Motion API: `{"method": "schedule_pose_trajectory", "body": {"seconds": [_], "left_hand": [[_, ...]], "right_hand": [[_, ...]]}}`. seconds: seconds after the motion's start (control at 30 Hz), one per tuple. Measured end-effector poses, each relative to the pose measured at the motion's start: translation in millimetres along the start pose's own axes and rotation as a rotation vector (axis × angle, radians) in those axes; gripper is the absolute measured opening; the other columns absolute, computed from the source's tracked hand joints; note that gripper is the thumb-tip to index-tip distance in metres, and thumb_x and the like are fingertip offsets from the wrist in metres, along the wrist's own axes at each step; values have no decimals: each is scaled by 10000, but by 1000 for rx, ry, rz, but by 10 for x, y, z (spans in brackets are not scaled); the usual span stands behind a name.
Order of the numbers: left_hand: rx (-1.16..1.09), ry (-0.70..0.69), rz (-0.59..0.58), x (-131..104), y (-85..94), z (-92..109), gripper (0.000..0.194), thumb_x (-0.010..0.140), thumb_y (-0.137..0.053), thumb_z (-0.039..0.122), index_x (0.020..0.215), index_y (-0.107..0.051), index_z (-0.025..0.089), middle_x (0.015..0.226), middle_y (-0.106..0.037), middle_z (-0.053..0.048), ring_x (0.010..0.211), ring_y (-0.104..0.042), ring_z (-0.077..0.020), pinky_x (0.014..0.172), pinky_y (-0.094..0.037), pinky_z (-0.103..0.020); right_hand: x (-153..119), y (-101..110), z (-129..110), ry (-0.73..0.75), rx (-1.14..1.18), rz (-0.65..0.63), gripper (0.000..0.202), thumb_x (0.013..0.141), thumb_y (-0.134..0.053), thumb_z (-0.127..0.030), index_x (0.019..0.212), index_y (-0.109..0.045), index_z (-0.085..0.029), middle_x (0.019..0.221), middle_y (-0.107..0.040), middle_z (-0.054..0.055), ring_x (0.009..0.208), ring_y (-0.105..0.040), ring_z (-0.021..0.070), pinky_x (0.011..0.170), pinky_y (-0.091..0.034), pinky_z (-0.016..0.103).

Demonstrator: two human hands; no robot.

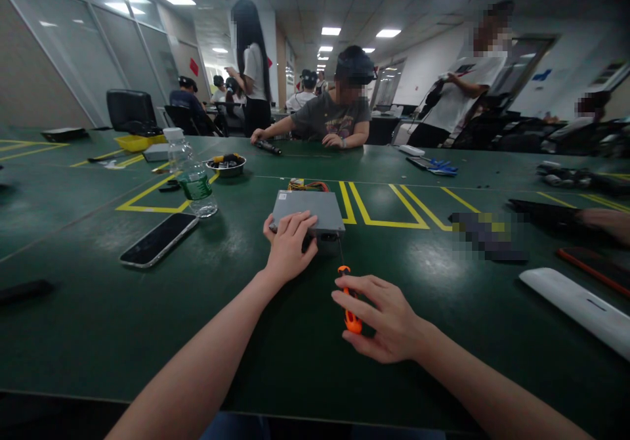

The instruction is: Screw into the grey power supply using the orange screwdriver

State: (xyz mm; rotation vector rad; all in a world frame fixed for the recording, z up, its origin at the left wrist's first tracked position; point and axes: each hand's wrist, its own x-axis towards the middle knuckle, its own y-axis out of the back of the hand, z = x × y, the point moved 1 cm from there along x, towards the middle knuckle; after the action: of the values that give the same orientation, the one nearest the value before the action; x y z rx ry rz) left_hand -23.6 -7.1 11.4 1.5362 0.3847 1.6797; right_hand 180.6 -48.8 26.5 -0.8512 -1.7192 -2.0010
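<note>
A grey metal computer power supply [310,205] lies on the green table in front of me, its bundle of coloured cables [309,186] at the far side. My left hand [291,246] grips its near left part, fingers over the top and thumb at the near face. In my right hand [378,318] is an orange and black screwdriver [350,308], fingers around the handle. Its thin shaft points away from me, and the tip meets the near right corner of the power supply, beside the socket. Whether the tip sits in a screw is too small to tell.
Left of the power supply stand a clear water bottle [197,187] and a metal bowl [226,165] of tools; a phone [160,240] lies nearer. At right are a long white object [575,302] and blue-handled tools [440,167]. A person [329,115] sits opposite.
</note>
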Motion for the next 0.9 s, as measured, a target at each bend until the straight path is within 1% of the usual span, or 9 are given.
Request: {"method": "schedule_pose_trajectory", "body": {"seconds": [0.07, 0.13, 0.23, 0.33, 0.47, 0.6, 0.77, 0.83, 0.9], "left_hand": [[-4, 2, 4, 1, -4, 0, 368, 804, -528, 283, 1172, -517, 297, 1244, -558, -25, 1165, -444, -250, 1057, -84, -522], [-8, 5, 5, 1, -8, -1, 373, 801, -533, 275, 1173, -519, 298, 1241, -560, -30, 1163, -445, -254, 1056, -82, -526], [-10, 7, 2, 0, -8, -1, 374, 800, -536, 269, 1173, -520, 295, 1242, -559, -35, 1163, -443, -254, 1058, -77, -525], [-7, 7, 0, 0, -4, 2, 364, 805, -531, 276, 1168, -520, 293, 1248, -555, -32, 1168, -440, -253, 1061, -75, -521], [-2, 6, -2, 1, -3, 7, 360, 807, -527, 283, 1167, -519, 297, 1252, -553, -24, 1172, -438, -251, 1060, -79, -518], [-4, 3, -1, 4, -6, 7, 358, 811, -521, 279, 1168, -515, 295, 1254, -551, -20, 1173, -436, -243, 1060, -74, -513], [5, 2, -5, 1, -4, 5, 349, 817, -513, 286, 1166, -511, 293, 1260, -548, -20, 1179, -432, -240, 1060, -74, -509], [3, 1, -3, -1, -2, 6, 345, 821, -507, 285, 1165, -510, 292, 1259, -548, -20, 1179, -431, -238, 1059, -74, -508], [-2, -1, 1, -2, -4, 6, 343, 821, -507, 281, 1164, -508, 291, 1256, -549, -18, 1179, -431, -236, 1058, -75, -507]], "right_hand": [[16, 4, -7, 30, -48, 14, 303, 869, -453, -373, 1059, -520, -147, 997, -616, 148, 863, -623, 208, 657, -514, 319], [8, -8, -5, 26, -45, 54, 296, 852, -503, -379, 1030, -520, -142, 980, -625, 148, 847, -629, 203, 633, -514, 297], [-31, -36, 2, -15, 6, 79, 360, 825, -558, -432, 1033, -489, -145, 1008, -626, 150, 860, -635, 203, 635, -522, 283], [-42, -37, -4, -42, 51, 62, 402, 839, -511, -474, 1051, -471, -135, 1027, -618, 159, 875, -634, 208, 658, -529, 295], [8, -14, -27, 1, -23, -27, 349, 891, -434, -416, 1077, -511, -132, 1027, -611, 161, 871, -626, 213, 652, -516, 311], [23, -27, -26, 21, -47, 16, 393, 856, -516, -481, 1021, -531, -124, 983, -628, 163, 846, -632, 217, 631, -512, 309], [-29, -64, -8, -29, 1, 55, 420, 828, -549, -507, 1007, -488, -131, 1027, -628, 162, 853, -640, 197, 672, -526, 299], [-31, -56, -8, -36, 16, 33, 471, 835, -515, -533, 1051, -481, -115, 1033, -621, 170, 891, -633, 208, 703, -528, 310], [-15, -40, -14, -26, -8, -20, 467, 873, -450, -503, 1115, -482, -105, 1043, -607, 178, 914, -624, 219, 701, -528, 320]]}}
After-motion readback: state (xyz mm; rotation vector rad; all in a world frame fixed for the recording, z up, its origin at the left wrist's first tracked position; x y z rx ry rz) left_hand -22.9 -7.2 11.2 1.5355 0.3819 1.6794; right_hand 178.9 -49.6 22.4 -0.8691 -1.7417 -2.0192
